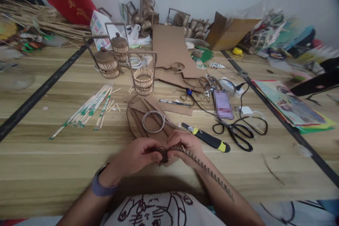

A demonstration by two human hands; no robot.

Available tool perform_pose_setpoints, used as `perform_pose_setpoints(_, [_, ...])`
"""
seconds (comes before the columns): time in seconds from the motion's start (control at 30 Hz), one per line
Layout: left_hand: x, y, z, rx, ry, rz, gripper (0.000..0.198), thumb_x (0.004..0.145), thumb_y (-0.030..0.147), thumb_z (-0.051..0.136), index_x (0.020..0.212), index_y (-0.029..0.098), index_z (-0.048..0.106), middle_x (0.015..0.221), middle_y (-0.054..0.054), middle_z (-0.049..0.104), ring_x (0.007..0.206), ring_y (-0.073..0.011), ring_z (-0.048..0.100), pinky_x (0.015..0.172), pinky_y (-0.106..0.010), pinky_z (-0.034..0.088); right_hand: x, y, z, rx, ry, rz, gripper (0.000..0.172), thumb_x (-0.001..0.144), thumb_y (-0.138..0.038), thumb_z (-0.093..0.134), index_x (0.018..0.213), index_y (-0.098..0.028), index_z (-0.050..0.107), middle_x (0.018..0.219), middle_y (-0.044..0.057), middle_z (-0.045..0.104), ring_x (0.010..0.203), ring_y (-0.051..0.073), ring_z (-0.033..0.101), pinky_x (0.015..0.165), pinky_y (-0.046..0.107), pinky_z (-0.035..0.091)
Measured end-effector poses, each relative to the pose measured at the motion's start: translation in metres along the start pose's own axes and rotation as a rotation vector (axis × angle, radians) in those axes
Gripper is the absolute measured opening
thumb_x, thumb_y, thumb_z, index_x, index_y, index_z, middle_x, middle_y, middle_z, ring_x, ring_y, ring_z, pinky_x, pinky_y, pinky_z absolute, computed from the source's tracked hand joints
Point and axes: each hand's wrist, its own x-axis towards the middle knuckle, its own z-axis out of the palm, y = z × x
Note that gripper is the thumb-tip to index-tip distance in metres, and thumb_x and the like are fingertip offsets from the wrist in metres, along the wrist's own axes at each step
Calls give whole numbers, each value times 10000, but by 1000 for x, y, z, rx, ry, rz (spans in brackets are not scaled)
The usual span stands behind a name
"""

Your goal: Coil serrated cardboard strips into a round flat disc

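My left hand (141, 155) pinches a small brown cardboard coil (163, 154) between thumb and fingers. With its fingers closed, my right hand (186, 144) grips a corrugated cardboard strip (208, 170) right beside the coil. The strip's ridged tail runs down over my right forearm. Just beyond my hands lie cut cardboard pieces (137, 114) with more corrugated strips, and a pale ring (143, 121) rests on them. To the right of my right hand is a black and yellow utility knife (209, 139).
Black-handled scissors (234, 132) and a phone (224, 104) lie at the right. Packaged sticks (91, 106) lie at the left. Behind them stand an open miniature bucket (143, 79) and lidded buckets (107, 63). A cardboard sheet (169, 42) and a box (227, 31) are farther back.
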Motion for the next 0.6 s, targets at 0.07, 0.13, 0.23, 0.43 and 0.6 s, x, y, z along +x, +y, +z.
perform_pose_setpoints(0.07, [-1,1,-2,76,8,14,256,867,401,642,915,165,731,808,-13,709,726,-163,612,647,-241,437,1,0,1,31,-23,34,377,845,-542,711,706,-195,660,642,1,657,587,133,615,552,239,475])
perform_pose_setpoints(0.13, [-1,2,-3,188,24,37,249,882,392,629,898,166,731,784,-2,698,711,-159,604,634,-238,420,1,0,1,76,-55,77,373,819,-538,741,695,-195,660,655,-1,663,607,135,624,576,242,486])
perform_pose_setpoints(0.23, [-1,5,-3,381,35,75,226,904,351,613,842,163,722,755,0,681,715,-165,609,638,-242,410,1,2,0,138,-101,249,394,728,-559,806,696,-193,664,685,-2,672,628,141,629,582,243,493])
perform_pose_setpoints(0.43, [-1,6,1,723,72,83,141,921,209,606,827,180,708,819,-10,706,779,-174,652,695,-242,446,1,7,-2,228,-196,592,358,617,-472,877,666,-187,666,616,-22,664,572,145,615,537,240,480])
perform_pose_setpoints(0.6, [3,-6,4,917,188,35,135,921,147,576,878,165,703,915,-70,724,905,-238,675,806,-326,502,1,14,1,-38,-159,460,212,821,-336,730,669,-190,705,637,-12,663,600,134,592,554,231,434])
